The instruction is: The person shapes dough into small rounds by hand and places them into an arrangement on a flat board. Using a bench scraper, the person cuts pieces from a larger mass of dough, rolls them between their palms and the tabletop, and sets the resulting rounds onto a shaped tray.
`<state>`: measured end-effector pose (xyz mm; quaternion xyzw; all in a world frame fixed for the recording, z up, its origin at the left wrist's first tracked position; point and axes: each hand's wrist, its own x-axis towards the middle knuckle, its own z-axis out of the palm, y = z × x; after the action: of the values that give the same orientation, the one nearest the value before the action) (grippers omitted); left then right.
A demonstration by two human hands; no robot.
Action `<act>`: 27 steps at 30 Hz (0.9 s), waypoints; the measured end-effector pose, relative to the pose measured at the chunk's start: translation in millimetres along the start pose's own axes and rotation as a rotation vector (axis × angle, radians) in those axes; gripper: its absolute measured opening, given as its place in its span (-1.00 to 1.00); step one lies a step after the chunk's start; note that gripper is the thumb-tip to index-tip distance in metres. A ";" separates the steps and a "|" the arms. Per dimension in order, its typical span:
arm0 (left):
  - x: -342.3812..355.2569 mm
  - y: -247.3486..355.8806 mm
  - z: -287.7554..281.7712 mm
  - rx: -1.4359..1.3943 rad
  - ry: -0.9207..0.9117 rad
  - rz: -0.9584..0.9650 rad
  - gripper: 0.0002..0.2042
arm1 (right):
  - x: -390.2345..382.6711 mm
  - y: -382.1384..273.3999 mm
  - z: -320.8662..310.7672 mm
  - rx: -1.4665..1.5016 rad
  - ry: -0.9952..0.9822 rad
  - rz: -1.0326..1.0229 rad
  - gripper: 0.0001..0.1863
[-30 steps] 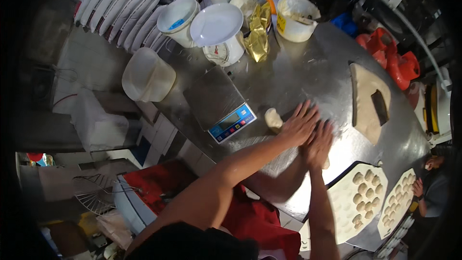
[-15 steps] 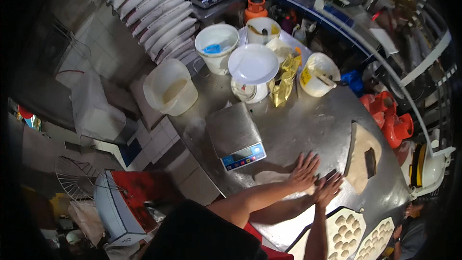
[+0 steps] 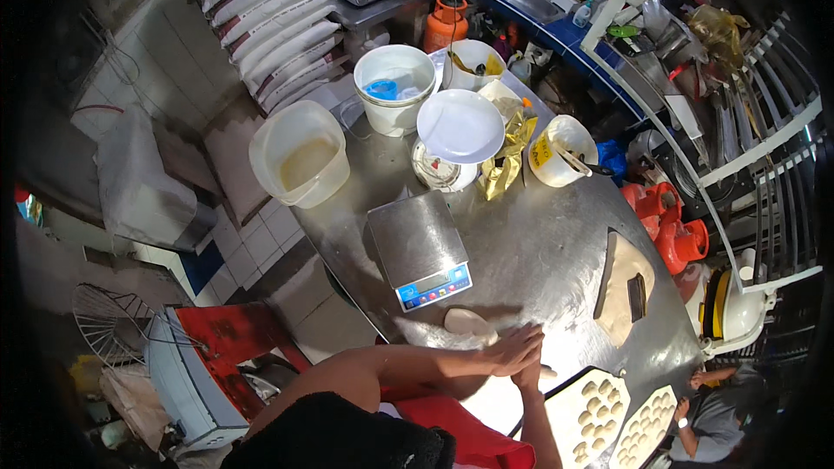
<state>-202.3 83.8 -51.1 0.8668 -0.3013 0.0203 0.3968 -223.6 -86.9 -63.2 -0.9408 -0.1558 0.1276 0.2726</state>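
Observation:
My left hand (image 3: 511,352) and my right hand (image 3: 526,373) are brought together above the front of the steel table (image 3: 521,252). The fingers of my left hand are pressed together and partly cover those of my right. Whatever lies between the palms is hidden. A flat, pale piece of dough (image 3: 469,323) rests on floured steel beside my left hand. Another small dough piece (image 3: 546,372) shows at the edge of my right hand. Two trays, a nearer one (image 3: 565,421) and a farther one (image 3: 627,452), hold rows of dough pieces beside my right forearm.
A digital scale (image 3: 417,239) stands left of centre. Farther back are a dial scale with a white pan (image 3: 460,126), a gold bag (image 3: 508,156) and several white tubs (image 3: 300,156). At right lies a dough slab (image 3: 618,260) under a dark tool (image 3: 637,297). Another person (image 3: 721,412) is at lower right.
My hands were flat with fingers spread over the table. They have drawn together and moved nearer and left, and the dough piece beside my left hand shows more fully.

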 end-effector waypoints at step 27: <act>45.2 -71.6 -47.8 0.478 0.045 -0.227 -0.39 | 116.2 -23.5 7.0 -0.284 0.405 0.143 -0.32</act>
<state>-117.0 130.4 -54.5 0.9635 -0.1797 0.0657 0.1872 -124.3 -22.5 -74.0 -0.9846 -0.0474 -0.0675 0.1538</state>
